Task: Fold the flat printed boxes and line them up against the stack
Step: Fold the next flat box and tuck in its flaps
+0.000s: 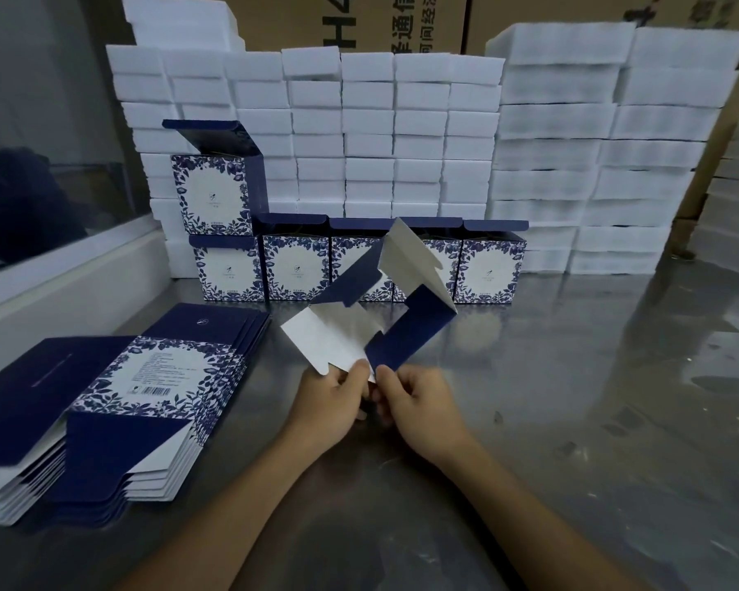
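Flat printed box number seven, I'd say, is mid-fold in the head view: it's off the table, half opened, white inside showing, blue flaps sticking up and away from the hands. Left hand pinches its near white flap, right hand pinches the blue panel edge right next to it, fingertips almost touching.

Done so far: five folded boxes in a row beyond the hands, backs against the white foam block stack, plus a sixth sitting on top of the leftmost one, lids up.

Left to do: a good pile of flat blanks off to the left of the left hand, so probably nowhere near finished.

Writing: brown cartons behind the foam show "H4" and Chinese characters including 通信. Blanks have a barcode and tiny print I can't read.
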`<state>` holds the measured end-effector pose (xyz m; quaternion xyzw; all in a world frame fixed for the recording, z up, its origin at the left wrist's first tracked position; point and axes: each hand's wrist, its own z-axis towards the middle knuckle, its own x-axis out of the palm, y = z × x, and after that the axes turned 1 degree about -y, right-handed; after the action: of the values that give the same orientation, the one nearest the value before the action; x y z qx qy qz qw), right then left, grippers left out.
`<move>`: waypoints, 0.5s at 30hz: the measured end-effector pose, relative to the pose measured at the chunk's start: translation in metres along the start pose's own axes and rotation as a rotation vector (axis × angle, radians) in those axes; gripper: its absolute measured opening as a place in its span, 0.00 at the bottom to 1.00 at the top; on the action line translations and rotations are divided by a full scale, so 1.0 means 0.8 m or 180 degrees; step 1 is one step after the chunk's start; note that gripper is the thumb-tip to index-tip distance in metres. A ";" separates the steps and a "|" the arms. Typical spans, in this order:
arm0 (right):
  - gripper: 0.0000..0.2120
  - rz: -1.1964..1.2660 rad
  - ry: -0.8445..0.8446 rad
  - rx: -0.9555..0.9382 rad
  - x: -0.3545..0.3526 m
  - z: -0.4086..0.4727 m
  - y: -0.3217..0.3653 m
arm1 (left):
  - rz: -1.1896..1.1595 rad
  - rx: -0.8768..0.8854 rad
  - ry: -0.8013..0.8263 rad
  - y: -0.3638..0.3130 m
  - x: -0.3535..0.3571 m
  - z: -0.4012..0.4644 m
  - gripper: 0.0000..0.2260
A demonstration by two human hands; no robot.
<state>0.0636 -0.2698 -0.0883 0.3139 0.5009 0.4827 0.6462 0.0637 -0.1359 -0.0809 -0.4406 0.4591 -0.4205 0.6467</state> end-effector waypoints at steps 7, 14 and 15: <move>0.22 0.0237 -0.0404 0.0113 -0.004 0.005 0.000 | 0.0156 0.0096 -0.0039 -0.004 -0.006 -0.002 0.22; 0.21 0.0423 -0.0479 0.0335 -0.025 0.011 -0.006 | 0.0246 0.0369 0.0155 0.003 -0.009 -0.001 0.19; 0.21 0.0387 -0.0476 0.0355 -0.025 0.011 -0.007 | 0.0247 0.0388 0.0162 0.003 -0.009 0.000 0.18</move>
<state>0.0729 -0.2899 -0.0838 0.4142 0.4574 0.4676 0.6329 0.0623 -0.1285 -0.0821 -0.3715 0.4656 -0.4335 0.6763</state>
